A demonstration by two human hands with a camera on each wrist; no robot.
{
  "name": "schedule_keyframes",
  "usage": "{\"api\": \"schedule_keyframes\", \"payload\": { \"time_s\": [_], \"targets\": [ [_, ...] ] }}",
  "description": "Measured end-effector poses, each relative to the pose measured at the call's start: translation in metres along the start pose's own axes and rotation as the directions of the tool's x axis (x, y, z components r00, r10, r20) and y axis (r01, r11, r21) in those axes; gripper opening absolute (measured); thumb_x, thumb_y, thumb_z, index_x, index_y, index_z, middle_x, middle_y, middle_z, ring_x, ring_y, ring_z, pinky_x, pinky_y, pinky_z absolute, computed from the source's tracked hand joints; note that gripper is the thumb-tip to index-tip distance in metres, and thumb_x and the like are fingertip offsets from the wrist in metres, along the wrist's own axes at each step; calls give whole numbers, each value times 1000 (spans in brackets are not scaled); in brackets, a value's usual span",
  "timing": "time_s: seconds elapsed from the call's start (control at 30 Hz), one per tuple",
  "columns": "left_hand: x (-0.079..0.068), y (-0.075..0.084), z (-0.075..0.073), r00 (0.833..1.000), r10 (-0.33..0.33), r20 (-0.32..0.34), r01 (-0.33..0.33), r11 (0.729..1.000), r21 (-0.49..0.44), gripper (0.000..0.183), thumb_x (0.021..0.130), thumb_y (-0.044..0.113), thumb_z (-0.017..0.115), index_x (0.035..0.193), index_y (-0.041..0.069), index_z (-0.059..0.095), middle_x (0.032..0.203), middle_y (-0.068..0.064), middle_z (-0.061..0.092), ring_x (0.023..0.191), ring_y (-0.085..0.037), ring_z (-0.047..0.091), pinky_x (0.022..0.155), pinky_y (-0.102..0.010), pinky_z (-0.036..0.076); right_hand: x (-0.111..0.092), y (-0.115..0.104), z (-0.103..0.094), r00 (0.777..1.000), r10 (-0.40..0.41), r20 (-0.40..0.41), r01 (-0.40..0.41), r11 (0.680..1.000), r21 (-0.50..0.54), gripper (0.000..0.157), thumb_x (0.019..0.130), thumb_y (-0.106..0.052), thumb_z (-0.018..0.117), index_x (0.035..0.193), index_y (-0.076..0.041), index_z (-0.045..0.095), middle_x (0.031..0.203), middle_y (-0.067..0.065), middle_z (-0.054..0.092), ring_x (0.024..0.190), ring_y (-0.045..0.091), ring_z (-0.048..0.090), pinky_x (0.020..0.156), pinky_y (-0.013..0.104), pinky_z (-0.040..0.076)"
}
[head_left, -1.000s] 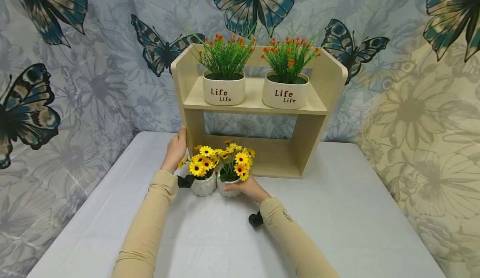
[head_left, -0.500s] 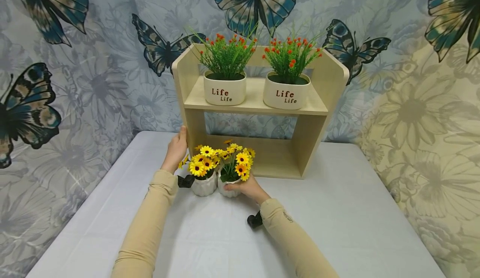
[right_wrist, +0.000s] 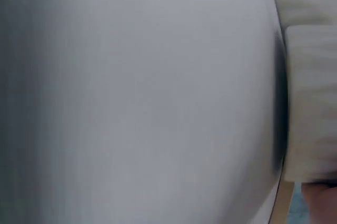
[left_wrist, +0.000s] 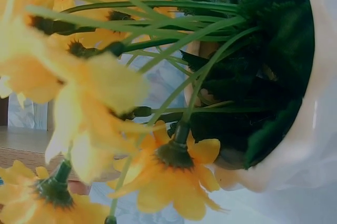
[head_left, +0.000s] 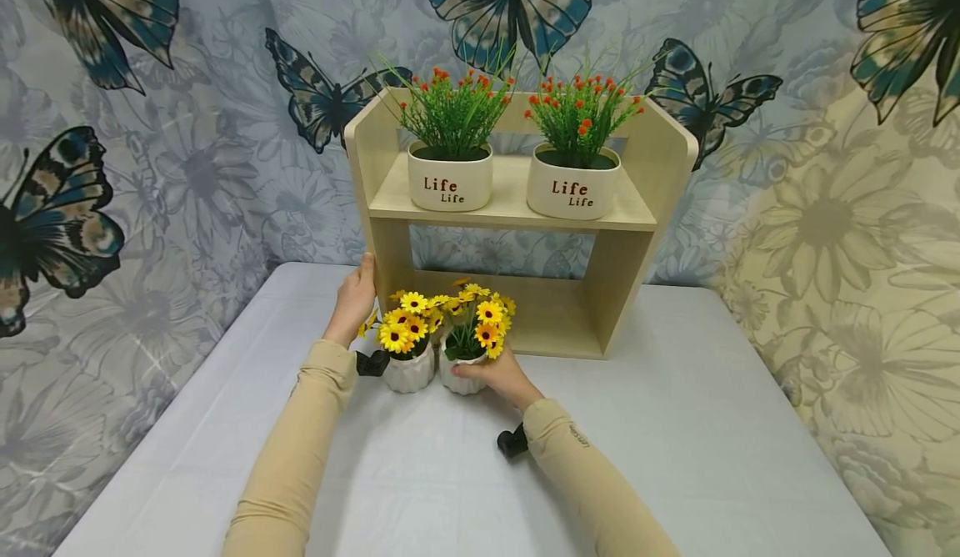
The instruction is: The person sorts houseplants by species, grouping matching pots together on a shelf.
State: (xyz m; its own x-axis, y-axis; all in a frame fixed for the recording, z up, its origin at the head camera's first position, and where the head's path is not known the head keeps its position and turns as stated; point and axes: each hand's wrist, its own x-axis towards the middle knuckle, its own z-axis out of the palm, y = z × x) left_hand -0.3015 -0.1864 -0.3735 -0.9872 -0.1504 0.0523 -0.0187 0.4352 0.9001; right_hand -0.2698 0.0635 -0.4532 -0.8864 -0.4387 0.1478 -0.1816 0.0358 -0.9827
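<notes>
My right hand [head_left: 504, 378] grips a small white ribbed flowerpot [head_left: 456, 383] of yellow daisies from its right side, thumb across the front. Just left of it, a matching flowerpot [head_left: 408, 376] of yellow daisies stands on the table. My left hand [head_left: 352, 303] rests against the outer left side of a pale wooden shelf [head_left: 624, 282], fingers pointing up along the panel. Yellow flowers [left_wrist: 179, 155] and a white pot rim [left_wrist: 310, 129] fill the left wrist view. The right wrist view shows mainly white cloth [right_wrist: 158, 98], a sleeve [right_wrist: 316, 103] and a bit of hand.
On the upper shelf stand two cream planters, a left planter [head_left: 450, 186] and a right planter [head_left: 573, 190], lettered "Life" and filled with red-flowered greenery. The lower shelf board [head_left: 547, 315] lies behind the daisies. A white cloth covers the table [head_left: 712, 424]; butterfly-patterned fabric hangs behind.
My right hand has shifted slightly right with its daisy pot, widening the gap to the other pot. My left hand stays at the shelf's side.
</notes>
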Motion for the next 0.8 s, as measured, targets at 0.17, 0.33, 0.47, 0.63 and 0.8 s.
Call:
{"api": "schedule_keyframes", "payload": {
  "time_s": [0.17, 0.33, 0.47, 0.63, 0.8],
  "targets": [
    [1, 0, 0, 1000, -2, 0, 2, 1000, 4, 85, 78, 68, 9, 139, 10, 19, 135, -18, 29, 118, -37, 31, 95, -51, 25, 3, -6, -5, 1000, -19, -24, 19, 1000, 15, 71, 67, -5, 74, 127, -11, 37, 120, 4, 45, 110, 19, 42, 96, 36, 29],
    [-1, 0, 0, 1000, -5, 2, 5, 1000, 4, 85, 78, 68, 9, 139, 9, 17, 138, -17, 23, 122, -36, 23, 98, -49, 21, 10, -6, -11, 994, -34, -100, 36, 999, 15, 67, 65, -6, 76, 123, -9, 43, 116, 5, 50, 108, 21, 44, 95, 38, 30],
    [-2, 0, 1, 1000, -22, 14, 22, 1000, -1, 86, 78, 69, 9, 139, 8, 15, 140, -15, 18, 124, -34, 18, 99, -48, 18, 16, 2, -17, 990, 17, -139, -21, 999, -27, 66, 63, -12, 78, 120, -12, 46, 115, 3, 51, 106, 19, 46, 94, 37, 32],
    [-1, -1, 0, 1000, -22, 9, 22, 1000, 0, 88, 77, 69, 9, 139, 8, 16, 140, -15, 19, 124, -34, 18, 99, -48, 18, 18, -4, -20, 994, 51, -102, -58, 996, -63, 72, 65, -16, 78, 126, -17, 41, 120, 2, 47, 110, 20, 43, 94, 40, 31],
    [-1, -1, 0, 1000, -2, 10, 2, 1000, 4, 86, 78, 69, 8, 139, 8, 17, 139, -15, 20, 124, -34, 19, 99, -49, 19, 14, -15, -17, 994, 71, -87, -75, 996, -45, 70, 67, -9, 75, 128, -13, 39, 120, 3, 46, 110, 20, 42, 95, 39, 30]
  ]
}}
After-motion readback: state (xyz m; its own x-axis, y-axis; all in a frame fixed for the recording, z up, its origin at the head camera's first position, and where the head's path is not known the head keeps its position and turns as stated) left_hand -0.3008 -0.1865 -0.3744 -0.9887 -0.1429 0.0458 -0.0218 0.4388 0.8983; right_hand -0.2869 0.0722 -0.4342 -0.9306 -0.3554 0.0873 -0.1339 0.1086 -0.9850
